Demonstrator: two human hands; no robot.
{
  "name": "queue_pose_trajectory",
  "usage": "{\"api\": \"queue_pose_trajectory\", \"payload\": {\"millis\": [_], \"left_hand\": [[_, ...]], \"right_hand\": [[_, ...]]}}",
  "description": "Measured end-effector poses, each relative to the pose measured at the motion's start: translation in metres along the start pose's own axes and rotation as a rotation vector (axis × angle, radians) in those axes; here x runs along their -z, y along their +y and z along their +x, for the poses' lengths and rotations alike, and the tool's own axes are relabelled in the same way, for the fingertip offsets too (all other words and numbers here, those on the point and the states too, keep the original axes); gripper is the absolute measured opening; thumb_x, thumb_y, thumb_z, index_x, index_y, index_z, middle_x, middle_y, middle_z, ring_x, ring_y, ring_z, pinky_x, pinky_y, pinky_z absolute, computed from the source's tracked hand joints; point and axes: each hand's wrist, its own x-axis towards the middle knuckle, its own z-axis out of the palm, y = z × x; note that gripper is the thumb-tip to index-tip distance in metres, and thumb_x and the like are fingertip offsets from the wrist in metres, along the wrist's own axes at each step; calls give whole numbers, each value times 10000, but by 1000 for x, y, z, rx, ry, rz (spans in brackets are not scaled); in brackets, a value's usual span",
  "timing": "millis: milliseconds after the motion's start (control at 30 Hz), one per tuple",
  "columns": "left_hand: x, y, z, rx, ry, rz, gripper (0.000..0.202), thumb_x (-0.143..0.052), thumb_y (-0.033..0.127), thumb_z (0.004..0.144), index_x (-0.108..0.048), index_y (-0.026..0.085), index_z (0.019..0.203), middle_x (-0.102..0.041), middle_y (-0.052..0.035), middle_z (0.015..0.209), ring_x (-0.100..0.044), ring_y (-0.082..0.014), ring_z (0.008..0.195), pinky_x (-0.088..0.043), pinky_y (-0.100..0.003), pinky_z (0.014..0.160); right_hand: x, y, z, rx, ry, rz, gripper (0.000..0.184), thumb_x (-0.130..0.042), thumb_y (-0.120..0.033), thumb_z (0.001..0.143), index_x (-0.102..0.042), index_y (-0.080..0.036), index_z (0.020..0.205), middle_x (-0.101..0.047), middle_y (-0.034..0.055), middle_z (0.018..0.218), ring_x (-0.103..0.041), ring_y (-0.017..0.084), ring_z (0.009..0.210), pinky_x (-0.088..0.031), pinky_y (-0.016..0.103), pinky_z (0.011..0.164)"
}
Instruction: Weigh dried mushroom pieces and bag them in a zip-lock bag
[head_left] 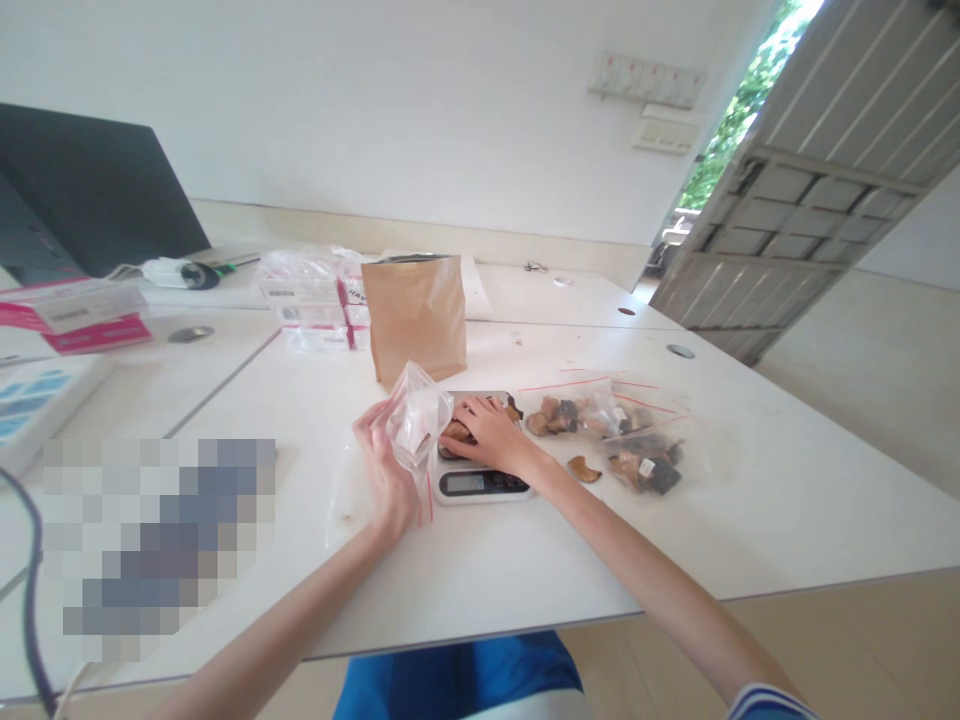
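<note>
- Two hands busy: left hand [386, 470] grips clear zip bag [416, 415] at its mouth; flimsy, slippery film.
- Right hand [487, 432] clenched on dried slices [455, 431] over scale [480, 478]; light, brittle, so pinch gently.

White wall [420, 110], white table [787, 500], tan floor [885, 330], open door [817, 190] showing daylight and greenery [739, 110].

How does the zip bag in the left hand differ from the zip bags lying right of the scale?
The bag in the left hand is held up, mouth open, and looks nearly empty. The bags right of the scale lie flat on the table and hold brown dried pieces. Both are clear plastic with red zip strips.
</note>
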Motion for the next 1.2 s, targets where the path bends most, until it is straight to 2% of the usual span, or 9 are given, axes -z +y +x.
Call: {"api": "queue_pose_trajectory", "payload": {"millis": [133, 233, 400, 567, 633, 767, 967, 1100, 1200], "left_hand": [[-2, -2, 2, -34, 49, 21, 416, -355, 584, 901, -514, 245, 1083, -522, -81, 1271, -500, -221, 1204, -382, -426, 1046], [-2, -4, 3, -29, 67, 45, 442, -359, 599, 892, -537, 237, 1073, -487, -84, 1288, -508, -216, 1185, -396, -395, 1030], [-1, -5, 3, -1, 68, 40, 422, -363, 582, 899, -496, 241, 1109, -529, -79, 1216, -529, -216, 1140, -416, -406, 994], [-1, -3, 1, 19, 41, 111, 447, -343, 589, 901, -502, 226, 1108, -548, -76, 1145, -542, -215, 1122, -416, -381, 976], [-2, -2, 1, 32, 34, 116, 452, -341, 590, 901, -499, 223, 1114, -553, -75, 1127, -544, -216, 1126, -422, -370, 967], [-2, 1, 0, 49, 27, 130, 452, -336, 586, 907, -494, 220, 1123, -555, -85, 1149, -544, -217, 1136, -419, -369, 974], [0, 4, 0, 60, 1, 194, 429, -321, 559, 930, -477, 214, 1134, -541, -92, 1187, -536, -204, 1135, -415, -356, 985], [0, 6, 0, 25, 9, 187, 407, -317, 545, 936, -468, 217, 1125, -535, -92, 1200, -530, -189, 1148, -417, -346, 985], [-2, 8, 0, 59, 17, 209, 402, -312, 546, 934, -469, 222, 1114, -545, -92, 1190, -574, -184, 1058, -466, -341, 898]], "right_hand": [[-4, 3, 5, 31, 14, -17, 271, -513, -398, 913, -600, -146, 961, -610, 104, 999, -543, 239, 981, -391, 377, 896], [-9, 7, 10, 17, 132, 49, 191, -522, -336, 899, -572, -154, 931, -607, 101, 956, -544, 237, 936, -414, 376, 862], [-4, 11, 21, -73, 492, 443, 101, -525, -287, 859, -510, -204, 913, -590, 48, 899, -550, 175, 878, -444, 306, 819], [21, -11, 46, -252, 786, 945, 241, -489, -459, 877, -478, -219, 857, -509, -31, 699, -497, 97, 612, -433, 222, 601], [29, -24, 58, -252, 851, 1132, 313, -482, -532, 866, -461, -223, 822, -474, -49, 644, -491, 87, 584, -429, 211, 579], [34, -46, 78, -197, 782, 1326, 402, -525, -617, 808, -470, -220, 832, -486, -55, 624, -510, 81, 584, -442, 206, 574], [27, -57, 89, -137, 754, 1323, 430, -552, -634, 781, -489, -219, 876, -483, -64, 608, -498, 75, 557, -447, 205, 551], [24, -58, 88, -109, 642, 1276, 363, -552, -566, 819, -496, -216, 893, -530, -43, 685, -536, 82, 608, -467, 210, 577], [24, -54, 83, -95, 582, 1185, 242, -558, -436, 855, -538, -205, 923, -594, -2, 838, -582, 95, 742, -489, 216, 663]]}}
